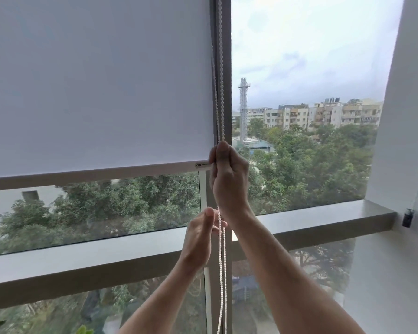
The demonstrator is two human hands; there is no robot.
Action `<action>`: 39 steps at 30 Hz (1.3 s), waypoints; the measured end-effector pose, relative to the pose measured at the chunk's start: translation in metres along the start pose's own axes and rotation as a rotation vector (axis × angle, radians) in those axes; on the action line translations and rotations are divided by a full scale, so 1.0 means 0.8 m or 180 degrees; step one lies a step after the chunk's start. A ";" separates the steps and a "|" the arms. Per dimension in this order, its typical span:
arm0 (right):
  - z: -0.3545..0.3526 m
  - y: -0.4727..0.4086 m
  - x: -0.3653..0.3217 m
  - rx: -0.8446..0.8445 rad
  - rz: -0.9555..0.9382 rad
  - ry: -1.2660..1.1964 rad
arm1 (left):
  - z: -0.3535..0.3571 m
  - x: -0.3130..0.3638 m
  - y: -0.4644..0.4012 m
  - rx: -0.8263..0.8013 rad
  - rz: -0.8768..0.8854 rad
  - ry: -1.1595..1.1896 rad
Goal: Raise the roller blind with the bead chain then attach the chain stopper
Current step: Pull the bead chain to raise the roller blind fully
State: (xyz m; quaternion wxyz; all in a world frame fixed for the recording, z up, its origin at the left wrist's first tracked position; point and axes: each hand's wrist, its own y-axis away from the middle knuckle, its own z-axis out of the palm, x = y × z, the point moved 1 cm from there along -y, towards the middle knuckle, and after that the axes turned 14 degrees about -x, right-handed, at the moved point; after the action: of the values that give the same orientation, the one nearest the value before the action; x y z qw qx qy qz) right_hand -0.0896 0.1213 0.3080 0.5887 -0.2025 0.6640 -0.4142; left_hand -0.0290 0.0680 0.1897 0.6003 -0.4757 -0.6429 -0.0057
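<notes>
A white roller blind covers the upper left window pane, and its bottom bar hangs partway down the glass. A white bead chain runs down along the grey window post at the blind's right edge. My right hand grips the chain just beside the bottom bar's right end. Lower down, my left hand pinches the hanging chain between thumb and fingers. Below both hands the two strands drop out of view. I see no chain stopper on the chain.
A grey horizontal window rail crosses below the hands, with a sill to the right. A white wall stands at the right, carrying a small black fitting. Trees and buildings show through the glass.
</notes>
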 end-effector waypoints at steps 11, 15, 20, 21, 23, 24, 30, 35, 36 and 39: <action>-0.008 0.071 0.062 -0.0091 0.0438 -0.0095 | -0.039 0.133 -0.089 0.0096 0.0520 0.0843; -0.012 0.071 0.062 -0.0050 0.0426 -0.0240 | -0.012 0.153 -0.099 -0.0144 0.0277 0.1414; -0.025 0.080 0.067 -0.0162 0.0485 -0.0298 | 0.011 0.142 -0.086 0.0373 0.0484 0.1100; -0.027 0.084 0.072 -0.0263 0.0556 -0.0347 | 0.013 0.136 -0.079 0.0447 0.0484 0.1077; -0.035 0.095 0.085 -0.0577 0.0733 -0.0521 | 0.015 0.123 -0.063 0.0574 0.0493 0.1112; -0.040 0.099 0.091 -0.0771 0.0834 -0.0511 | 0.016 0.117 -0.054 0.0625 0.0508 0.1134; -0.074 0.086 0.088 -0.1489 0.1098 -0.0260 | 0.018 0.089 -0.023 0.0803 0.0476 0.0841; -0.065 0.006 0.024 -0.0791 0.0540 -0.0971 | 0.025 0.083 -0.019 0.0788 0.0408 0.0813; -0.059 -0.013 0.008 -0.0713 0.0464 -0.0841 | 0.029 0.081 -0.018 0.0778 0.0373 0.0829; -0.040 -0.059 -0.039 -0.0648 0.0252 -0.0688 | 0.040 0.073 -0.010 0.0742 0.0340 0.0815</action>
State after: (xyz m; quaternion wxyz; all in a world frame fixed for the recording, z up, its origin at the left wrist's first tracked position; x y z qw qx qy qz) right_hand -0.1235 0.1282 0.3633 0.6490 -0.2782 0.6428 -0.2970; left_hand -0.0480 0.1175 0.2307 0.7278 -0.4317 -0.5314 0.0402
